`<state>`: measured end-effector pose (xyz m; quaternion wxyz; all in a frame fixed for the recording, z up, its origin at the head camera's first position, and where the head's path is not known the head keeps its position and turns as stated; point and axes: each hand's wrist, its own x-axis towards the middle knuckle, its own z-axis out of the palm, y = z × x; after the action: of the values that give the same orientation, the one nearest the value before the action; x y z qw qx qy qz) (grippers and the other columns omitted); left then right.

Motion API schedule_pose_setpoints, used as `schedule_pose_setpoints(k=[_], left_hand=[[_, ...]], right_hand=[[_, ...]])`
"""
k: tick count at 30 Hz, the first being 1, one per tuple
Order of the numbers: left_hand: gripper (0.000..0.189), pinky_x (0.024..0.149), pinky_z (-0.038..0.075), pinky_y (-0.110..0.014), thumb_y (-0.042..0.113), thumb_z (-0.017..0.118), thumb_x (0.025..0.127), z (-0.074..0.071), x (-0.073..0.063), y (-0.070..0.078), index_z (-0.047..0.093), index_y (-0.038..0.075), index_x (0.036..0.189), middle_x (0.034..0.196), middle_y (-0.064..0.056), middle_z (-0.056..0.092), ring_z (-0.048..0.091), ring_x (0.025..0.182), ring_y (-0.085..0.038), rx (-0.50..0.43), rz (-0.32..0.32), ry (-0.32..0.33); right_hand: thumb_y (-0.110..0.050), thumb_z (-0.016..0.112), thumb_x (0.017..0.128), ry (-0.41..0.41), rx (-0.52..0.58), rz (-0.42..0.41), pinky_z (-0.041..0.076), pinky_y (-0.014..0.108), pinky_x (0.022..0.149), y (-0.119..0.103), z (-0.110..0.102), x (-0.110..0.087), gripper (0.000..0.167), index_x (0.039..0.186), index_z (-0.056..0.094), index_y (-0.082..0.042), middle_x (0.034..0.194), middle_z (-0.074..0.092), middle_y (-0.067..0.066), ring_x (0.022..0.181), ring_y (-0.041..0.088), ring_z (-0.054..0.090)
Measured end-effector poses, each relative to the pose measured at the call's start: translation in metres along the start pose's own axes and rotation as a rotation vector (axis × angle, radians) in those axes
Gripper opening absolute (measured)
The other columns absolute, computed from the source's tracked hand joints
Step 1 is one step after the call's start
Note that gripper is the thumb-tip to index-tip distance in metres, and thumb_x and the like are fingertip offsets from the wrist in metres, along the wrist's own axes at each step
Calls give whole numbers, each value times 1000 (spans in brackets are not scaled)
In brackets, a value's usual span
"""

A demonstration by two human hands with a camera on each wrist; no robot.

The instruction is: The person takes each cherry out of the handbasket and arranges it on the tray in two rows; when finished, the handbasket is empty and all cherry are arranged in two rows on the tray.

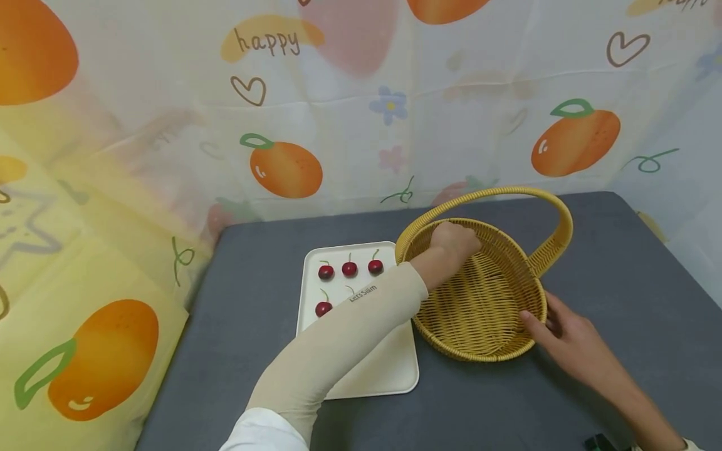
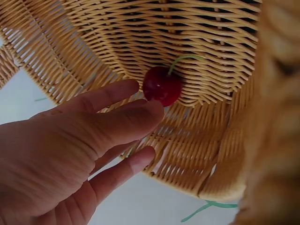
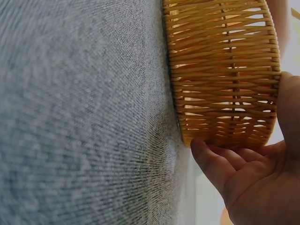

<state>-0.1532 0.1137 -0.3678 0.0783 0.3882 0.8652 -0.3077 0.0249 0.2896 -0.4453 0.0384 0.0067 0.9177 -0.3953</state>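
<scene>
My left hand (image 1: 451,244) reaches down inside a yellow wicker basket (image 1: 479,313). In the left wrist view a dark red cherry (image 2: 162,86) with a green stem is at its fingertips. The thumb overlaps the cherry's lower edge, one fingertip lies against its side, and they pinch it close to the woven wall. On the basket's near right side, my right hand (image 1: 575,341) holds the rim, thumb over the top and fingers along the outer wall. Left of the basket, a white tray (image 1: 389,376) carries several cherries (image 1: 350,269), partly hidden by my left sleeve.
The basket's tall arched handle (image 1: 485,193) rises over my left wrist. Grey cloth (image 1: 254,300) covers the table, with a fruit-printed curtain (image 1: 338,125) behind. A small dark object (image 1: 599,443) sits at the bottom right edge.
</scene>
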Motion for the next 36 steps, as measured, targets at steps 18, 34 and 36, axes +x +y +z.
schedule_pose_setpoints(k=[18,34,36], left_hand=[[17,54,22,-28,18,51,112,7,4,2,63,30,112,76,7,36,19,61,-11,-20,-14,-67],[20,64,30,-26,18,52,112,7,-11,1,67,31,119,88,9,50,26,65,-9,-87,-6,-46],[19,71,36,-23,17,53,112,6,-21,3,67,30,114,91,10,54,29,69,-8,-57,21,22]], right_hand=[[-38,54,112,11,8,-4,58,30,77,-1,-1,-1,73,165,24,2,142,58,36,122,46,67],[-38,53,112,1,10,-3,59,35,79,-1,1,-2,73,165,24,2,144,56,37,122,47,66],[-38,53,112,1,5,3,59,33,78,-1,1,-1,73,165,24,3,144,55,37,123,47,66]])
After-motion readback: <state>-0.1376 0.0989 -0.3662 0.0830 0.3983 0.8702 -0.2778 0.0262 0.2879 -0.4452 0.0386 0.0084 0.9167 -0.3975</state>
